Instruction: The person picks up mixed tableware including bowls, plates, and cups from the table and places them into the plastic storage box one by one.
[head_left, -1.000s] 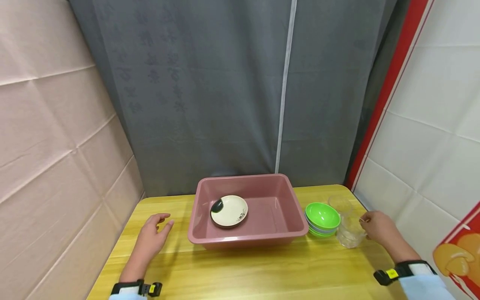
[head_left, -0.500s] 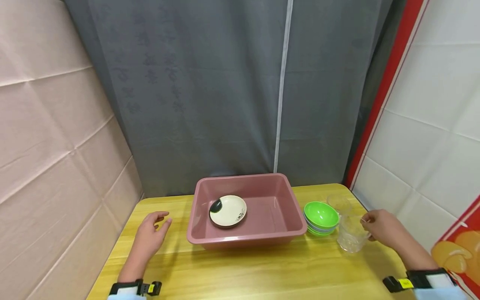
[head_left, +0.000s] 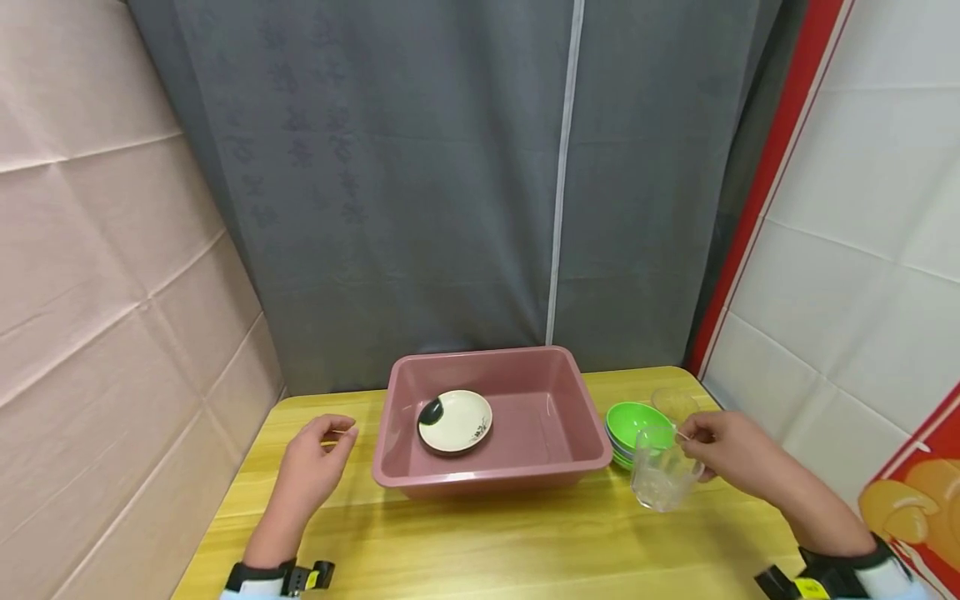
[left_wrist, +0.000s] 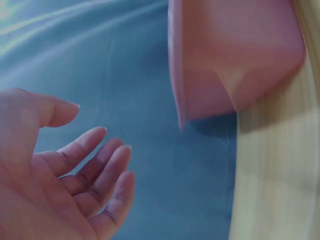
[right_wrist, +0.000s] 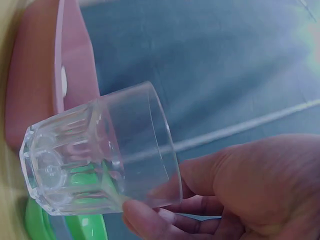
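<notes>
My right hand (head_left: 731,454) pinches a clear glass cup (head_left: 656,483) by its side nearest the hand, to the right of the pink tub. In the right wrist view the cup (right_wrist: 135,125) shows a faceted lower part and a smooth rim, with fingertips (right_wrist: 145,220) pressed along its side. It overlaps the stacked green bowls (head_left: 626,417) in the head view. My left hand (head_left: 311,471) hangs near the tub's left side and holds nothing. Its fingers (left_wrist: 117,200) are loosely bent, apart from the thumb, in the left wrist view.
A pink plastic tub (head_left: 487,481) stands mid-table, with a white dish (head_left: 459,421) with a dark patch inside it. Behind the held cup is another clear glass (head_left: 677,400). The wooden table (head_left: 487,542) meets a grey curtain (head_left: 412,208) at the back.
The right hand has lifted the glass cup from beside the bowls and brought it left, in front of them. The left hand has shifted slightly right, its thumb and index finger closer together.
</notes>
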